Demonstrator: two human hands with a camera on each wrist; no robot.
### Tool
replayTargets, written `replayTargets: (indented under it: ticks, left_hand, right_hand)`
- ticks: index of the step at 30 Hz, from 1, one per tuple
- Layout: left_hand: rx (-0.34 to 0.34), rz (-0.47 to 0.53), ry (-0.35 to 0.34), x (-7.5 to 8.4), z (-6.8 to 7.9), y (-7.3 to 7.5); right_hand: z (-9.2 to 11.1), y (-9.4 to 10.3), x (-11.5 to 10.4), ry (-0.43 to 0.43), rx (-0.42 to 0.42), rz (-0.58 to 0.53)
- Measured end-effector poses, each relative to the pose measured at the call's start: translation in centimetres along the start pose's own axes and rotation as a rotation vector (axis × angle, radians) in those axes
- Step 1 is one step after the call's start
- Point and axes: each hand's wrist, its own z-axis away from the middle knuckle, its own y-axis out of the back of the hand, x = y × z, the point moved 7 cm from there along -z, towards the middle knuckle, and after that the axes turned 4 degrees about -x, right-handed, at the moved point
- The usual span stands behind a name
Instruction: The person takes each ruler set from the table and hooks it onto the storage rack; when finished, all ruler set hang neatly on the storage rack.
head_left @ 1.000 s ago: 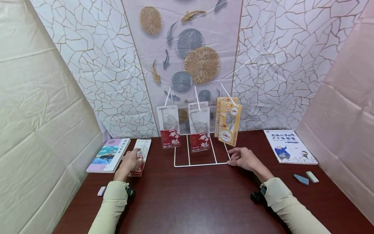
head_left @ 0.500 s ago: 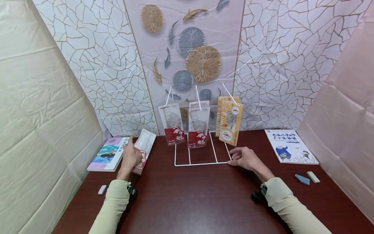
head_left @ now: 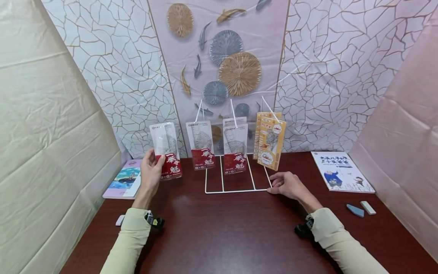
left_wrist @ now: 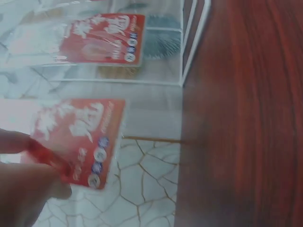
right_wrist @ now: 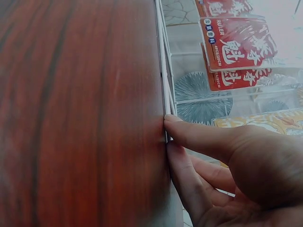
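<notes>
My left hand [head_left: 150,177] grips a clear ruler set pack [head_left: 165,139] with a red lower part and holds it upright above the table. In the left wrist view, the thumb and a finger pinch the red end of this pack [left_wrist: 90,118]. A white wire display rack [head_left: 236,191] stands at the middle back. My right hand [head_left: 287,185] pinches its front right corner, as the right wrist view shows at the base wire [right_wrist: 166,90]. From the rack's hooks hang a similar pack [head_left: 202,142] at left, two more [head_left: 235,142] in the middle and yellow packs [head_left: 272,140] at right.
A pink-edged book [head_left: 124,180] lies at the left, partly behind my left hand. Another book [head_left: 342,173] lies at the back right. A blue eraser-like piece [head_left: 355,210] and a whitish block [head_left: 367,207] sit before it. A small white piece [head_left: 119,220] is by my left sleeve.
My left hand has lifted the ruler set pack off the table and turned it upright. The hanging left pack swayed and came back. My right hand stays at the rack's corner.
</notes>
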Motion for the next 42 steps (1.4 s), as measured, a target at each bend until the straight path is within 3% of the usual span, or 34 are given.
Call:
replayTargets:
  ticks: [5,8,13,20,32,42]
  left_hand:
    - [-0.104,0.238,-0.12,2.3,0.5,-1.7]
    - [-0.198,0.29,-0.169,3.7,1.1,-3.2]
    - [-0.296,0.181,-0.197,4.9,2.0,-5.6]
    - [-0.386,0.06,-0.165,4.1,2.9,-8.1]
    - [-0.394,0.029,-0.136,2.7,2.9,-8.7]
    - [-0.343,-0.054,-0.066,1.3,2.7,-8.5]
  right_hand:
    - [0.0,0.0,0.2,0.004,-0.001,-0.009]
    - [0.0,0.0,0.4,-0.011,-0.003,-0.012]
    - [0.0,0.1,0.6,-0.023,-0.004,-0.015]
    - [0.0,0.1,0.6,-0.011,0.002,-0.02]
    - [0.0,-0.1,0.6,-0.013,-0.005,-0.044]
    - [0.0,-0.1,0.6,-0.015,-0.006,-0.048]
